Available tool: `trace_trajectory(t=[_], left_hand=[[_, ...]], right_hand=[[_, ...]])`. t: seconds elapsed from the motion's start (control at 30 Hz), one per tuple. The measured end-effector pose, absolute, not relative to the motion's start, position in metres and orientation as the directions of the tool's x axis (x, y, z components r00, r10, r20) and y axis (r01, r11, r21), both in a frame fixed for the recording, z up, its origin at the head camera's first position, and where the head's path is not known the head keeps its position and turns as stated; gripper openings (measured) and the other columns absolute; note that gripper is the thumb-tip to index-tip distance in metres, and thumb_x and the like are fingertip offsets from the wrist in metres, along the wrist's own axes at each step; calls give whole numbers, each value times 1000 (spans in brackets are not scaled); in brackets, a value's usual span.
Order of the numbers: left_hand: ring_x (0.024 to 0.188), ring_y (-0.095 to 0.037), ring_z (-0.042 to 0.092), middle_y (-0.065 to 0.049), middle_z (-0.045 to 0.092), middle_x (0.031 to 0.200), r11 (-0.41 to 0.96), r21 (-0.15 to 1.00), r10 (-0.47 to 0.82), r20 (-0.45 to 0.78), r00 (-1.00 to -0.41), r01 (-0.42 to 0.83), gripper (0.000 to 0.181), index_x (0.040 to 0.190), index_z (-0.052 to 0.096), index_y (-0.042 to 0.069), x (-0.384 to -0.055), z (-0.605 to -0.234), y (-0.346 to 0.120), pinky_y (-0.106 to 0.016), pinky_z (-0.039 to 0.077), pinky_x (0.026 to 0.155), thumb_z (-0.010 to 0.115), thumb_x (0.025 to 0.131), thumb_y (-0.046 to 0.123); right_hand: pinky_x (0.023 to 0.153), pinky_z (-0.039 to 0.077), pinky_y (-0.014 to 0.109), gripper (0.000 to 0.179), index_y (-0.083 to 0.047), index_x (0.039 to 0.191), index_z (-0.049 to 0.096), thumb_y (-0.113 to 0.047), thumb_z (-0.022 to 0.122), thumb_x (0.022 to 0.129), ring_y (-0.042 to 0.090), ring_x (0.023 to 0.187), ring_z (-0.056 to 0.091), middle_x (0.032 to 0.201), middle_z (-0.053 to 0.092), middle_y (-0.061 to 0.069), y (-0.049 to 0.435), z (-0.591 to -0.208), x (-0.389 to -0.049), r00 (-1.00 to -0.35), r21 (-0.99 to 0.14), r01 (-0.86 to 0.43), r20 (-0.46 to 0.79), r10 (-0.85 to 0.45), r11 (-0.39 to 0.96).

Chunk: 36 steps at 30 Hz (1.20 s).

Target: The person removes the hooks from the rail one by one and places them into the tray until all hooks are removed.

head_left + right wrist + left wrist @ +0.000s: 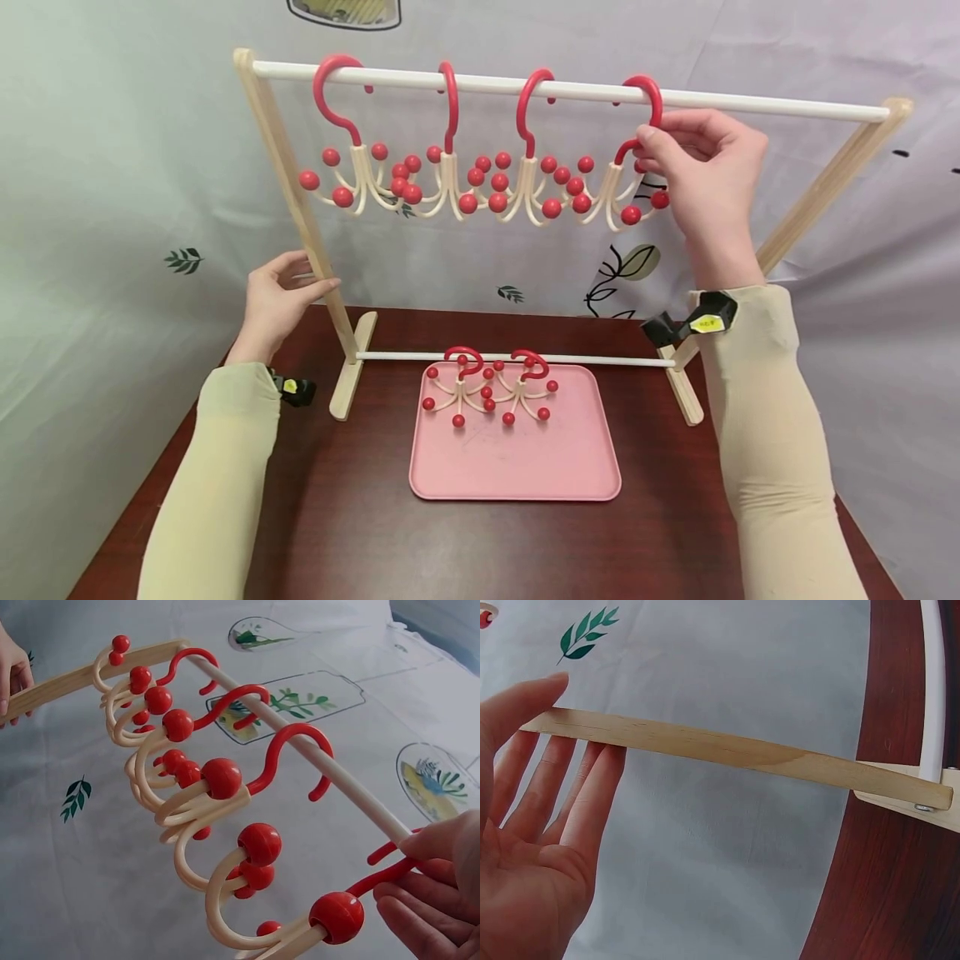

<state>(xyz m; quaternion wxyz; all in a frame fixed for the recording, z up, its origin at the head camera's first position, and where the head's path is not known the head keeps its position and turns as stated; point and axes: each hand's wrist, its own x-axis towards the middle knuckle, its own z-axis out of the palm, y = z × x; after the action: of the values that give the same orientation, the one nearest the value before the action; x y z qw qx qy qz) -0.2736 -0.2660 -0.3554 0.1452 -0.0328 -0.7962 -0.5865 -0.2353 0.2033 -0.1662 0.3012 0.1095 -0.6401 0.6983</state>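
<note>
Hands: right hand (712,171) pinches the rightmost red-hooked hanger (612,179) by its hook (657,103), left hand (274,302) holds the left wooden upright (288,167) | Hanger: hooked over the white rail (765,104), long axis near vertical, reaching down and left from the nearer right hand | Hidden: some right fingertips; right-wrist view crops the hanger's base.

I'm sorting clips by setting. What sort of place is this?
Probably an indoor tabletop recording setup: leaf-print cloth hangs around a dark red-brown table, and the person wears a black wrist camera on the right arm.
</note>
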Motion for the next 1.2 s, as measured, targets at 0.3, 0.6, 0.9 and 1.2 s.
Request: trace_trajectory(t=[0.3, 0.6, 0.9, 1.2], left_hand=[[98, -5, 67, 6, 69, 113, 304, 926, -122, 269, -955, 222, 51, 132, 67, 11, -275, -357, -267, -18, 53, 77, 86, 85, 19], [99, -5, 67, 4, 69, 114, 314, 927, -119, 254, -960, 206, 51, 133, 66, 12, -275, -357, -267, -19, 53, 78, 85, 86, 20], [99, -4, 67, 6, 69, 113, 318, 925, -124, 257, -959, 207, 50, 132, 66, 12, -276, -358, -269, -19, 52, 77, 85, 86, 19], [99, -3, 67, 5, 69, 114, 324, 923, -118, 256, -959, 207, 50, 132, 66, 11, -276, -357, -268, -19, 52, 77, 85, 87, 19]], right_hand=[[77, 59, 29, 32, 6, 103, 76, -4, 90, 77, 28, 79, 71, 92, 73, 18, 209, -161, -231, -798, -830, -558, 528, 293, -24], [76, 59, 30, 33, 9, 102, 74, -2, 90, 75, 26, 76, 73, 91, 72, 18, 217, -149, -218, -778, -815, -577, 526, 344, -59], [76, 59, 31, 40, 12, 103, 73, -1, 93, 71, 27, 77, 73, 90, 72, 20, 227, -150, -204, -754, -797, -599, 529, 388, -77], [75, 59, 31, 39, 14, 102, 71, 2, 92, 72, 27, 79, 74, 91, 72, 21, 242, -166, -193, -737, -793, -607, 545, 399, -39]])
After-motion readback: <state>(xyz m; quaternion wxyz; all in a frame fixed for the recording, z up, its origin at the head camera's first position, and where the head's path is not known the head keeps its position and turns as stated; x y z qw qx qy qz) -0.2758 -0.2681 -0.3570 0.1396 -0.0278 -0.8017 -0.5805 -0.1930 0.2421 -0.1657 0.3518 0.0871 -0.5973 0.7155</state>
